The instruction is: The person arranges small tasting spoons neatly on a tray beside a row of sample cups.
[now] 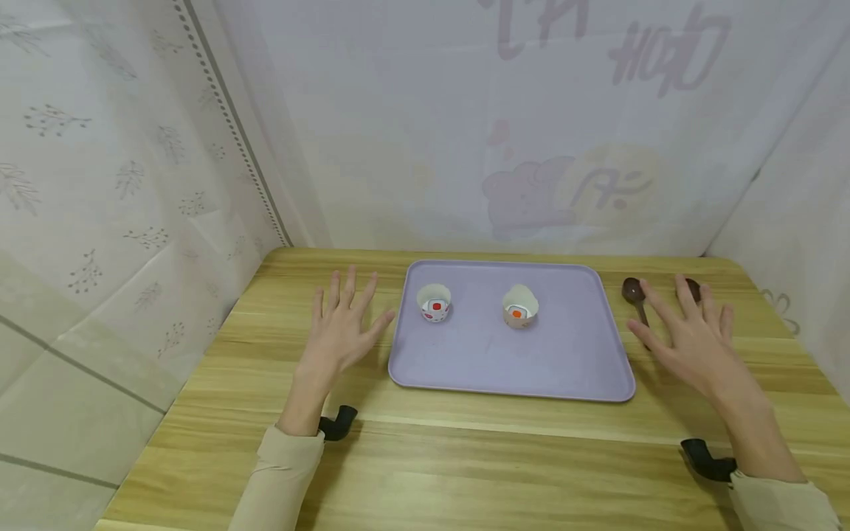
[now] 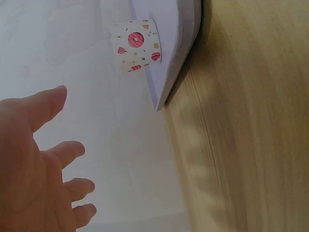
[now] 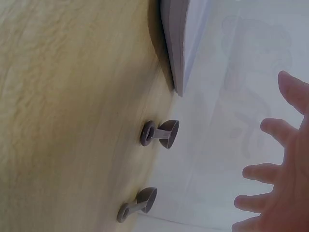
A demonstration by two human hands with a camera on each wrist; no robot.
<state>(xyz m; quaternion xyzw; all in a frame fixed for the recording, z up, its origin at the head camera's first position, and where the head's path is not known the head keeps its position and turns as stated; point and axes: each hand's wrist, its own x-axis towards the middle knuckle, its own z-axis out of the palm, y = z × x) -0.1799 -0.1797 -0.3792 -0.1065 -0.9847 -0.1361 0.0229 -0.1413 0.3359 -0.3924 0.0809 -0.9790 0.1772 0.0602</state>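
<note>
My left hand (image 1: 337, 332) hovers left of a lilac tray (image 1: 465, 369), fingers spread and holding nothing. On the tray's left part stands a paper baking cup (image 1: 434, 304) with a red item visible inside; its side has a pink donut print in the left wrist view. A second paper cup (image 1: 520, 307), with an orange item inside, stands near the tray's middle. To the right of the tray, my right hand (image 1: 697, 346) is spread above two dark brown measuring spoons and holds nothing. One spoon (image 3: 161, 134) and the other spoon (image 3: 138, 204) lie on the table, partly hidden by that hand in the head view.
The wooden table (image 1: 425, 472) reaches back to a pale printed curtain (image 1: 372, 147). Another patterned curtain (image 1: 99, 221) hangs along the left side. Black wrist mounts (image 1: 339, 423) stick out below both hands.
</note>
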